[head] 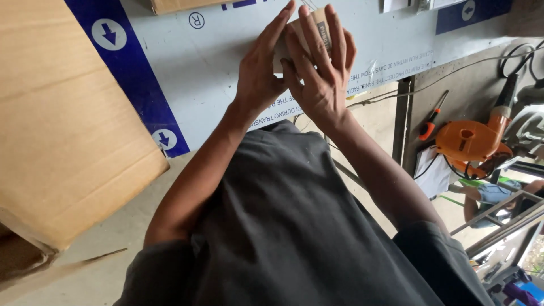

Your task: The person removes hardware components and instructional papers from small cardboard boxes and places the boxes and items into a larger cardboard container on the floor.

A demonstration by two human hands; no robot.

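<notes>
Both hands are up at the far edge of the view, working together on a small tan cardboard box (306, 28). The left hand (258, 71) presses flat against the box's left side, fingers stretched long and straight, not curled. The right hand (323, 65) lies over the top and front of the box, fingers spread across it, holding it between the two palms (most of the box is hidden beneath those fingers). The box sits against a pale grey sheet covered in protective film with blue arrow-marked bands (192, 73), directly under and beyond the hands. Off to the left of the left forearm is a large brown corrugated cardboard carton (62, 124), well apart from the hands. To the right of the right arm, lower down, lies an orange power tool with a black cable (473, 140), and just beside it a small red-handled screwdriver (432, 118). The person's dark grey shirt (289, 226) fills the near foreground.
</notes>
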